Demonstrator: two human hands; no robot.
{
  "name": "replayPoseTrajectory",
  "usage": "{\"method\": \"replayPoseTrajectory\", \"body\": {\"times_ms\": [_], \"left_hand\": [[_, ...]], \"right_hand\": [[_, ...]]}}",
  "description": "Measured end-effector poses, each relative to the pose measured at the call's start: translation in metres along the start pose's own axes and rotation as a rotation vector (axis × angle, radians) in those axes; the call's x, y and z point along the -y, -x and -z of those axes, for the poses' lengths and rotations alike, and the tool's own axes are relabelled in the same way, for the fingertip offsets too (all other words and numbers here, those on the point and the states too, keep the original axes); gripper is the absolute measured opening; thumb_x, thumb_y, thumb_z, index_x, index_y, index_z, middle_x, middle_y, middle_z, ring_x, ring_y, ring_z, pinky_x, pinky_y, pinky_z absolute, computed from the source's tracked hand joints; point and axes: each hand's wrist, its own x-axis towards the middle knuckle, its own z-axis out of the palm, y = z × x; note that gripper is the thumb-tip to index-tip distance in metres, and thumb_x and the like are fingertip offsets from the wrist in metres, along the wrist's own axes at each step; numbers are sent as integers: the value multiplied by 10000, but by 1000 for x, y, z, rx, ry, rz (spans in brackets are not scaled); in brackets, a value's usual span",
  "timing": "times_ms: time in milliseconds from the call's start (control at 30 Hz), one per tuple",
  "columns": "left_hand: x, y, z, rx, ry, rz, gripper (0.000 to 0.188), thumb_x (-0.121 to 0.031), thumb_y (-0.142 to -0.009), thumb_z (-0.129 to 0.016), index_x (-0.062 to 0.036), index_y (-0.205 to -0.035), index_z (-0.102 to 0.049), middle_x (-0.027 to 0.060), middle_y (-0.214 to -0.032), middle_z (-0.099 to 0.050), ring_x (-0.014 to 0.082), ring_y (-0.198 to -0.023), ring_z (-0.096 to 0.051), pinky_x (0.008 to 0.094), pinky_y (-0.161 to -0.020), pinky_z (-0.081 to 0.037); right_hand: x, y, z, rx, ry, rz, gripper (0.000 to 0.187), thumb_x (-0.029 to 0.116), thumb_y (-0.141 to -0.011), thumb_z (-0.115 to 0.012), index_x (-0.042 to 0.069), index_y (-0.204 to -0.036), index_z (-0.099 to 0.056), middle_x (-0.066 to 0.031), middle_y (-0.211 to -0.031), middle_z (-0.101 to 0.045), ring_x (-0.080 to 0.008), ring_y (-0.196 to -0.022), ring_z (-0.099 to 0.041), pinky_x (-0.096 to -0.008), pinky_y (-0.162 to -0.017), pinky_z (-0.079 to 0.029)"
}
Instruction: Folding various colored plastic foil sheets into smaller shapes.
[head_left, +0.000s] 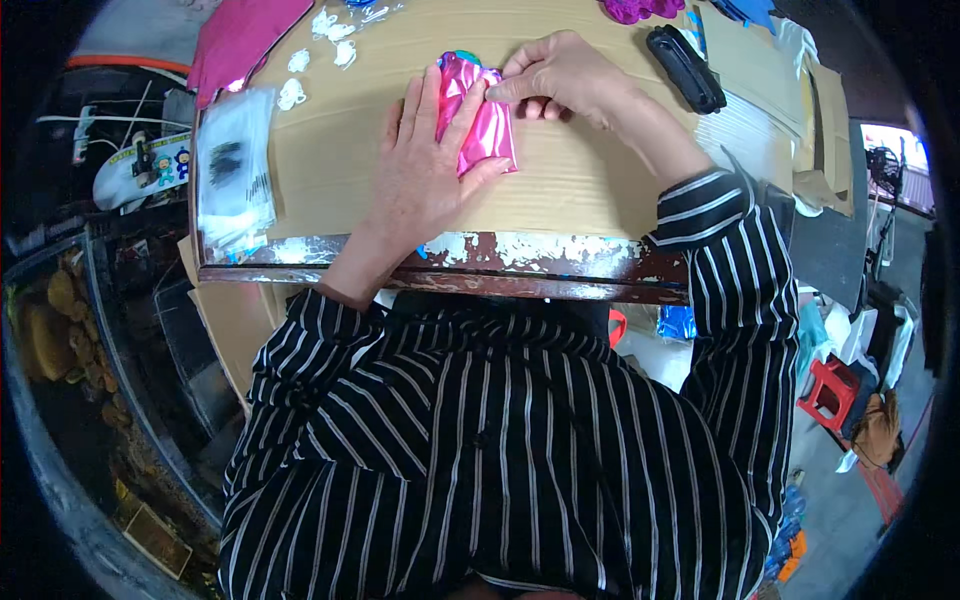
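A shiny pink foil-like packet lies on the cardboard-covered table, with a bit of green and blue showing at its far end. Flat across its left part rests my left hand, fingers spread and pressing down on it. My right hand is at the packet's far right corner, thumb and forefinger pinched together on the edge there. The other right fingers curl under, near the cardboard. What lies inside the packet is hidden by the foil and my fingers.
Clear plastic bags lie at the table's left, below a magenta sheet. Several small white pieces are scattered at the far left. A black case sits at the right. Chipped dark wood forms the near edge.
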Motion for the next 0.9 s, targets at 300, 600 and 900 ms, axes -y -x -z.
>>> {"method": "replayPoseTrajectory", "body": {"times_ms": [300, 600, 900], "left_hand": [[0, 1, -1, -34, 20, -1, 900, -655, -868, -674, -135, -1564, -438, 298, -1591, -333, 442, -1471, -347, 566, -1188, -279], [1, 3, -1, -44, 15, 18, 925, -660, -869, -671, -125, -1577, -412, 290, -1603, -324, 438, -1475, -343, 565, -1189, -276], [1, 3, -1, -27, 33, 34, 938, -688, -876, -639, -134, -1591, -392, 278, -1625, -298, 442, -1491, -317, 566, -1200, -255]], "right_hand": [[-11, -4, -10, -78, -148, -51, 234, 161, -830, -877, 9, -958, -752, -52, -690, -697, -62, -489, -560, -194, -415, -388], [-4, 0, -14, -82, -151, -122, 228, 125, -860, -845, -21, -993, -731, -81, -689, -698, -88, -493, -611, -202, -393, -416], [-4, 8, -24, -66, -207, -147, 173, 102, -888, -811, -21, -961, -713, -81, -725, -699, -98, -522, -645, -195, -401, -435]]}}
